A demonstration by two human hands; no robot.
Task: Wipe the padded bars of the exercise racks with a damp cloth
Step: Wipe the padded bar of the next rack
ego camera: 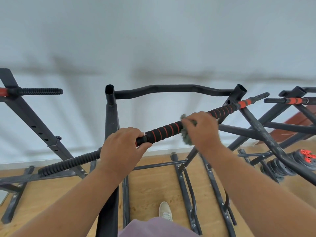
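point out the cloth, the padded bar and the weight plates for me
cloth (186, 136): head view, on the grey fold hanging below the right hand.
padded bar (164, 131): head view, on the black and red foam between the two hands.
weight plates (283, 164): head view, on the black stack at the right.

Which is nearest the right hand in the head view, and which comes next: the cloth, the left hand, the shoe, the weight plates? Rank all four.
From the right hand:
1. cloth, gripped in it
2. left hand, left along the bar
3. weight plates, lower right
4. shoe, on the floor below; close to the plates' rank
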